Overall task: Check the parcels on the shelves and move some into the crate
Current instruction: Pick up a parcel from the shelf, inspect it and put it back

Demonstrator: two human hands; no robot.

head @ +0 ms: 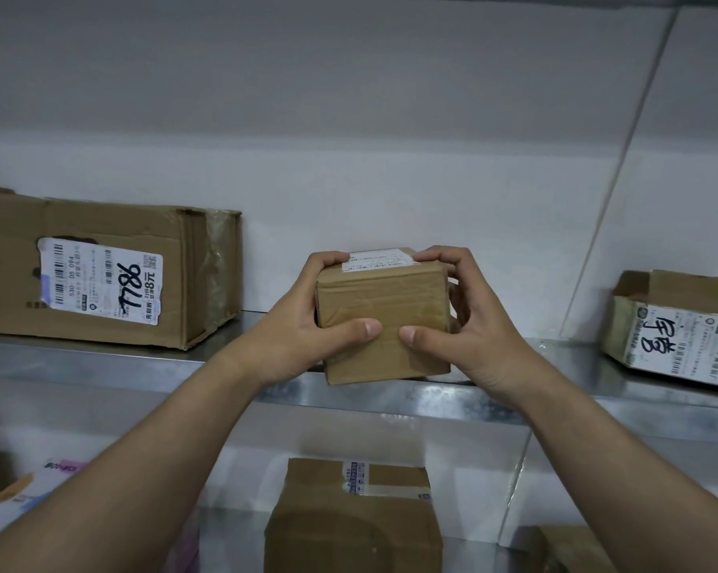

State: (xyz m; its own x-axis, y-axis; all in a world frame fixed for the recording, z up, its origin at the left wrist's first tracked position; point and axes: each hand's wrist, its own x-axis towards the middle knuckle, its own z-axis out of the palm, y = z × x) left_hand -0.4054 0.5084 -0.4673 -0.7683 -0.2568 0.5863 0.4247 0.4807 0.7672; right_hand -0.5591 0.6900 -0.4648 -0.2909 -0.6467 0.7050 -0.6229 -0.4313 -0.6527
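Observation:
A small brown cardboard parcel (pixel 384 301) with a white label on its top is at the front edge of the upper metal shelf (pixel 555 390). My left hand (pixel 307 320) grips its left side, thumb across the front face and fingers curled over the top edge. My right hand (pixel 468 316) grips the right side the same way. Whether the parcel rests on the shelf or is lifted just off it, I cannot tell. No crate is in view.
A large box (pixel 101 270) marked 7786 stands at the left of the same shelf, and an open-topped labelled box (pixel 675 328) at the right. On the shelf below sit a taped brown box (pixel 353 519), a white-and-pink packet (pixel 22 494) and another box (pixel 572 547).

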